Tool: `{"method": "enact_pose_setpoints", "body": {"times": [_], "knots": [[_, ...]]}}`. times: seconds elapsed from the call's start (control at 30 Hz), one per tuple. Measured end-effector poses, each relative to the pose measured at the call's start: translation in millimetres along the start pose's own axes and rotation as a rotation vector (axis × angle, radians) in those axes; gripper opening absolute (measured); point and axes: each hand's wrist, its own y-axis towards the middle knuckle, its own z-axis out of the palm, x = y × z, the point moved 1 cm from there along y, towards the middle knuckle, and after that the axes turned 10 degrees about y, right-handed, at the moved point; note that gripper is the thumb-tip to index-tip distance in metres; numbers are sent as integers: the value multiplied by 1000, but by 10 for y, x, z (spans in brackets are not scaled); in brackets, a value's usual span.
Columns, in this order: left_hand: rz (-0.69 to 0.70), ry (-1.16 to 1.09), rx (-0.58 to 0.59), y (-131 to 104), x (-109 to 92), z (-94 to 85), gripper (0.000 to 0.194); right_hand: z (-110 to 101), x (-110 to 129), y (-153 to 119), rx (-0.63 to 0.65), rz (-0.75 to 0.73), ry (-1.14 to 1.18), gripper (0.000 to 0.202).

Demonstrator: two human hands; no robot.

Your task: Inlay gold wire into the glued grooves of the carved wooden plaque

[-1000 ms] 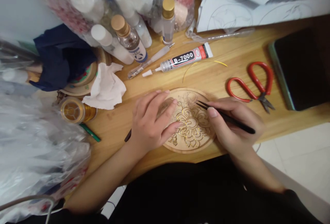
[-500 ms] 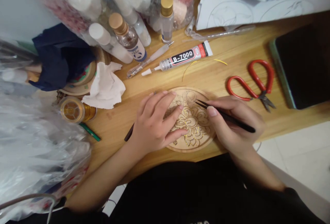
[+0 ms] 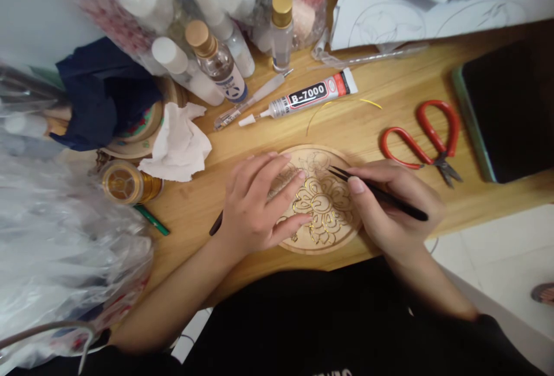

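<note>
Your left hand [image 3: 255,206] has eased back slightly, fingers spread over the round, gold-outlined wooden plaque [image 3: 321,203] between your hands; your right hand [image 3: 389,225] pinches slender black tweezers [image 3: 389,197].

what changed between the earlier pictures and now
The left hand slid slightly right over the disc, covering more of its lower left pattern. A foot came into view at the right edge. Nothing was taken or let go: the right hand still holds the tweezers; glue and pliers stayed put.
</note>
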Motion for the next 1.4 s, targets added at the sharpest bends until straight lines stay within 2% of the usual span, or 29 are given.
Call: {"method": "enact_pose_setpoints", "body": {"times": [0.17, 0.4, 0.6, 0.97, 1.4], "knots": [[7, -3, 62, 6, -22, 24, 44, -4, 6, 5, 3, -2, 10, 21], [13, 26, 63, 10, -39, 12, 45, -6, 9, -4, 4, 2, -2, 19], [25, 9, -13, 10, -4, -21, 51, -9, 4, -9, -2, 2, -2, 22], [20, 26, 78, 15, -23, 25, 45, -6, 3, -2, 27, -58, -48, 23], [6, 0, 87, -2, -18, 28, 48, -7, -16, -27, 34, -38, -21, 25]]}}
